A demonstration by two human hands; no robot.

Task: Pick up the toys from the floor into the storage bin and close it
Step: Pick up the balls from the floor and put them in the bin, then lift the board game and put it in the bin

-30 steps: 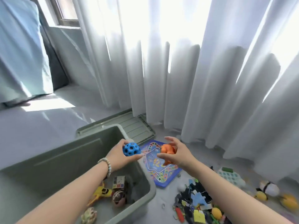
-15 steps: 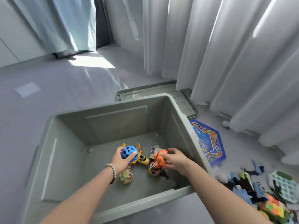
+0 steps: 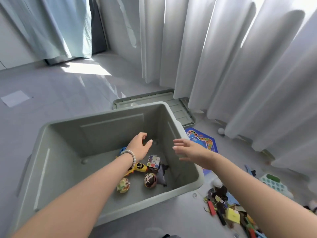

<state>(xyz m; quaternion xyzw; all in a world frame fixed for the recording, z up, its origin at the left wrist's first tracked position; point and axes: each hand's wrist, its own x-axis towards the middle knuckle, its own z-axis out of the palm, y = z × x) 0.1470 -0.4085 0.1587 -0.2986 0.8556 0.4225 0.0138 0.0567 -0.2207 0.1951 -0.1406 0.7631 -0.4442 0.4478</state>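
The grey-green storage bin [image 3: 187, 188] stands open on the floor below me. Inside lie a blue holed ball [image 3: 122, 150], half hidden behind my left wrist, a yellow toy vehicle [image 3: 139, 167], a puzzle cube [image 3: 153, 161], a dark round ball [image 3: 150, 180], a green-yellow toy [image 3: 123, 185] and a grey figure [image 3: 162, 174]. My left hand [image 3: 139, 147] hovers open over the bin's middle. My right hand [image 3: 190, 150] is open above the bin's right wall. The orange toy is not visible. The bin's lid [image 3: 178, 107] lies flat behind the bin.
A blue game board [image 3: 204, 140] lies right of the bin. A heap of puzzle pieces [image 3: 226, 206] and a pale pegged tray [image 3: 272, 182] sit at the lower right. White curtains [image 3: 240, 66] hang close behind. A small white ball [image 3: 221, 131] rests by them.
Both hands have let go: the blue ball and the orange toy left my fingers inside the bin, and the hands have risen and spread open.
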